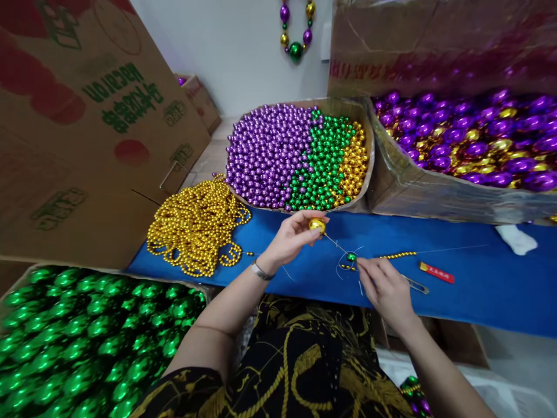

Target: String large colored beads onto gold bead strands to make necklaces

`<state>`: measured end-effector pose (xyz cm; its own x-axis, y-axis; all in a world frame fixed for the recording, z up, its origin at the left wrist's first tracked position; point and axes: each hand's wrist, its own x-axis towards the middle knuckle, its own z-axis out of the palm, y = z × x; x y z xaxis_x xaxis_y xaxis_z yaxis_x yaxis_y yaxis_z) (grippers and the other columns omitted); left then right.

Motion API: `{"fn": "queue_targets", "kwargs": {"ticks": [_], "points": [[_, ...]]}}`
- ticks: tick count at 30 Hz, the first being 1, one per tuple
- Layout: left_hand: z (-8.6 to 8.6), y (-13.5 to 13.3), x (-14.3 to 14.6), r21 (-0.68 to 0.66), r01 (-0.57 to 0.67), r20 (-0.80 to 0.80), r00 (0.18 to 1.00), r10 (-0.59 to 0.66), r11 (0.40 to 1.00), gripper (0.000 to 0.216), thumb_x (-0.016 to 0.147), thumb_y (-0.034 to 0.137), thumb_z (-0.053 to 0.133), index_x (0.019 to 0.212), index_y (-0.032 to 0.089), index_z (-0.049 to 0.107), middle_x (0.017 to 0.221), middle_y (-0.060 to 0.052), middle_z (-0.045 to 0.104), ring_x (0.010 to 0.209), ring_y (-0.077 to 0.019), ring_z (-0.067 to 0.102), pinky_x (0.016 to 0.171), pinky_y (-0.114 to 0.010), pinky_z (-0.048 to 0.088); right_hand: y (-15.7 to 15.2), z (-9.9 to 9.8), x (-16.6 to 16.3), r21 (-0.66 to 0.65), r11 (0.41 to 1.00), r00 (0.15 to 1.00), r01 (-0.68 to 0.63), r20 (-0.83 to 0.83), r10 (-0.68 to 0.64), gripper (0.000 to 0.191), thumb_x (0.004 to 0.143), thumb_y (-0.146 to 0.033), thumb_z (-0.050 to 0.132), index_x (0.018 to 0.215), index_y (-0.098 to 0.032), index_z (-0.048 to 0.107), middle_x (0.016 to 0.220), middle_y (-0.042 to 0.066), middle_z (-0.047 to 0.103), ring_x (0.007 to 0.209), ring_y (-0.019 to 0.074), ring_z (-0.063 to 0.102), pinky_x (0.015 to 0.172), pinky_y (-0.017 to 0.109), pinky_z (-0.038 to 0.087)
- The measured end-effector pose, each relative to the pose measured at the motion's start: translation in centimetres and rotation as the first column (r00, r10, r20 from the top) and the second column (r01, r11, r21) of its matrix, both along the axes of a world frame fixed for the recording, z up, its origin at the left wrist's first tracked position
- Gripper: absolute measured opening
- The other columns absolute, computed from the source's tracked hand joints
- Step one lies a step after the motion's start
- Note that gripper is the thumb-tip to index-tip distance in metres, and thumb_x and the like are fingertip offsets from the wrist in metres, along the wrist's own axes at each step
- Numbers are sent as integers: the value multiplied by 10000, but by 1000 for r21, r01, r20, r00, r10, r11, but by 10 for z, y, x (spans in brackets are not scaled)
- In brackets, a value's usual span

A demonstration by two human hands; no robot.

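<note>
Between the thumb and fingers of my left hand (298, 235) is a shiny gold bead (317, 226). A thin straight needle or stiff thread (335, 241) runs from that bead to a smaller green bead (351, 256). My right hand (387, 290) pinches the green bead at its near side. Loops of thin thread and a few tiny gold beads lie on the blue cloth (483, 290) around the green bead. Past my right fingers a short string of gold beads (398, 255) stretches rightward, with a loose thread end.
A box of small purple, green and gold beads (369, 174) stands ahead. Gold bead strands (195, 226) are heaped left of it. Large green beads (100, 337) fill a box at lower left. A red lighter-like object (437, 272) and metal snips (416, 285) lie at right.
</note>
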<state>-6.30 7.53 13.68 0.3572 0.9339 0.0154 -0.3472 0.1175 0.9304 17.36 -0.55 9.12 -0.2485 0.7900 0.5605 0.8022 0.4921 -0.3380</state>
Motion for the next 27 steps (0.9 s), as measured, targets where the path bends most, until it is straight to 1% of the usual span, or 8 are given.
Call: {"fn": "queue_targets", "kwargs": {"ticks": [4, 7, 11, 15, 21, 24, 26, 27], "points": [[-7, -8, 7, 16, -8, -11, 1000, 9, 1000, 399, 752, 256, 788, 1127, 216, 659, 1145, -89, 688, 840, -135, 631, 645, -232, 487, 2, -3, -5, -22, 999, 997, -35, -72, 33, 193, 943, -200, 549, 1088, -213, 676, 878, 45, 681, 770, 131, 657, 735, 247, 543], [-10, -10, 11, -47, -16, 45, 999, 18, 999, 381, 728, 232, 805, 1073, 202, 646, 1129, -93, 699, 840, -138, 643, 649, -238, 491, 4, -4, -9, -47, 995, 986, -90, -144, 82, 172, 941, -175, 548, 1068, -208, 660, 895, 47, 687, 785, 132, 661, 737, 247, 548], [-11, -12, 12, -87, 31, 82, 996, -24, 996, 381, 691, 216, 831, 1018, 182, 639, 1117, -98, 703, 847, -141, 644, 652, -238, 492, 5, -4, -12, -56, 993, 977, -101, -191, 89, 146, 937, -173, 553, 1037, -204, 655, 872, 45, 689, 769, 135, 663, 718, 250, 551], [-15, -13, 15, -104, 55, 63, 997, -49, 993, 390, 692, 240, 834, 1018, 182, 628, 1122, -102, 700, 853, -143, 642, 635, -231, 477, 7, -5, -14, -76, 991, 976, -106, -200, 88, 142, 942, -186, 548, 1036, -206, 654, 877, 48, 695, 777, 140, 670, 735, 263, 558], [-21, -13, 18, -74, 22, 61, 998, -18, 997, 389, 701, 249, 831, 1026, 189, 625, 1126, -88, 687, 869, -136, 637, 717, -261, 511, 13, -7, -22, -49, 994, 983, -97, -159, 88, 150, 941, -178, 554, 1062, -199, 641, 904, 48, 698, 804, 137, 679, 770, 253, 558], [-18, -14, 16, 2, 81, -28, 996, -81, 997, 422, 709, 259, 827, 1076, 188, 631, 1124, -88, 679, 914, -145, 636, 780, -274, 517, 17, -8, -24, -51, 995, 985, -80, -157, 71, 132, 945, -189, 546, 1038, -200, 639, 896, 46, 694, 807, 142, 681, 772, 256, 554], [-13, -7, 10, 77, 146, -166, 977, -131, 986, 468, 764, 313, 783, 1182, 189, 613, 1065, -89, 688, 875, -148, 637, 737, -270, 511, 19, -7, -23, -46, 997, 985, -63, -164, 55, 113, 941, -191, 554, 1016, -200, 638, 892, 41, 689, 805, 141, 679, 771, 252, 549], [-11, 0, 6, 136, 133, -251, 963, -96, 982, 457, 808, 344, 739, 1214, 186, 602, 1042, -89, 691, 846, -147, 635, 708, -268, 505, 20, -6, -21, -41, 998, 985, -53, -167, 45, 104, 936, -188, 562, 1009, -198, 636, 894, 40, 686, 806, 139, 677, 776, 250, 546]]}}
